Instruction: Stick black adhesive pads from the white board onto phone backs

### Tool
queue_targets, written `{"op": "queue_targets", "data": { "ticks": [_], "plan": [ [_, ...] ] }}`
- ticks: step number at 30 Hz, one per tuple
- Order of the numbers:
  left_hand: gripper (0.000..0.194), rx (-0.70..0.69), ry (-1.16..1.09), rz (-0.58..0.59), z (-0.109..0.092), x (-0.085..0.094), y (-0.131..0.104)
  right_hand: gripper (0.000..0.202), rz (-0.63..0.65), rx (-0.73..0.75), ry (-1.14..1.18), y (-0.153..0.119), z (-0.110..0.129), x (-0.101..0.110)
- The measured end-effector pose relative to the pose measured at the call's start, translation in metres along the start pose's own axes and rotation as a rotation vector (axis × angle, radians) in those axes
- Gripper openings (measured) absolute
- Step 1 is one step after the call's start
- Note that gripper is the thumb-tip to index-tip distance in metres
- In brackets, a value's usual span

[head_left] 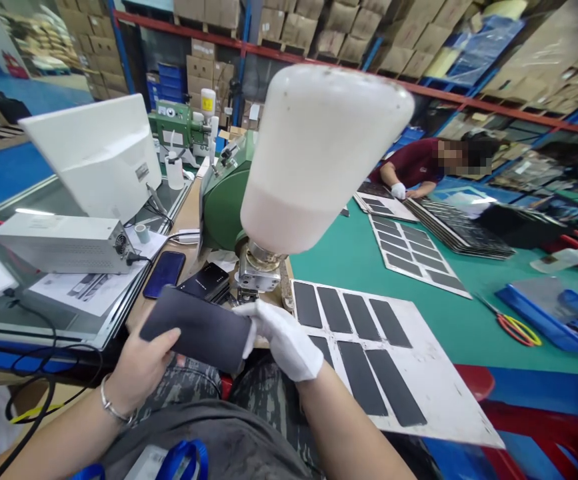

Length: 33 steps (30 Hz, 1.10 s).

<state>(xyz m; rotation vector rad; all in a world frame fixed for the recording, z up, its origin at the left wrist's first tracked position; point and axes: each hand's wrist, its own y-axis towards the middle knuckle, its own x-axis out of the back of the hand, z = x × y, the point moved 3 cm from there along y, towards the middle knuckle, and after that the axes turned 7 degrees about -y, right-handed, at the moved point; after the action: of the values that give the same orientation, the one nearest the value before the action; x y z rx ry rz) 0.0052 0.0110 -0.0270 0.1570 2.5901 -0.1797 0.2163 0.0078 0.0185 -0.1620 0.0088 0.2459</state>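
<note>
Between my two hands I hold a flat black rectangular panel (199,327), tilted above my lap. My bare left hand (143,367) grips its left end, thumb on top and fingers underneath. At its right end, my white-gloved right hand (281,337) is closed on the edge, fingertips partly hidden. Just beyond stands a green machine (223,193) with a large translucent bottle (319,160) of whitish liquid upside down over its metal head (259,277). A stack of small black pieces (206,283) lies by the machine head.
On the right, a white board (439,360) carries several dark strips, with a second board (413,253) behind it. Scissors (516,330) and a blue tray (553,313) lie farther right. A phone (165,274), grey box (63,243) and monitor (96,157) stand left. A co-worker (413,163) leans over the far table.
</note>
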Motion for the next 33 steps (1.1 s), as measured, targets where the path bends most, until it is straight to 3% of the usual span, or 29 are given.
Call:
{"op": "queue_targets", "data": {
  "ticks": [2,4,7,10,13,17,20,25,29,33],
  "plan": [
    [0.026,0.113,0.059,0.13,0.01,-0.015,0.009,0.056,0.021,-0.045,0.05,-0.009,-0.013,0.013],
    [0.022,0.209,0.09,0.299,0.017,-0.042,0.018,0.057,0.036,-0.069,0.064,-0.02,-0.024,0.023],
    [0.023,0.337,0.069,0.478,0.027,-0.089,0.029,0.046,-0.108,-0.013,0.027,-0.033,-0.037,0.039],
    [0.021,0.431,-0.01,0.501,0.035,-0.123,0.035,0.045,-0.338,0.017,-0.05,-0.044,-0.048,0.057],
    [0.017,0.434,-0.081,0.429,0.038,-0.135,0.038,0.048,-0.462,0.003,-0.151,-0.046,-0.042,0.061],
    [0.014,0.395,-0.11,0.297,0.023,-0.12,0.034,0.041,-0.28,0.048,-0.158,-0.032,-0.002,0.028],
    [0.017,0.371,-0.096,0.174,0.0,-0.093,0.03,0.037,-0.147,0.084,-0.102,-0.013,0.022,-0.007],
    [0.029,0.257,-0.091,0.01,-0.035,-0.044,0.016,0.041,0.16,0.082,-0.006,0.017,0.033,-0.05],
    [0.024,0.201,0.038,0.114,-0.039,-0.024,0.009,0.035,0.152,0.068,-0.155,0.027,0.036,-0.05],
    [0.021,0.217,0.392,0.292,-0.022,-0.025,0.011,0.025,0.034,-0.017,-0.452,0.019,0.028,-0.031]
  ]
}}
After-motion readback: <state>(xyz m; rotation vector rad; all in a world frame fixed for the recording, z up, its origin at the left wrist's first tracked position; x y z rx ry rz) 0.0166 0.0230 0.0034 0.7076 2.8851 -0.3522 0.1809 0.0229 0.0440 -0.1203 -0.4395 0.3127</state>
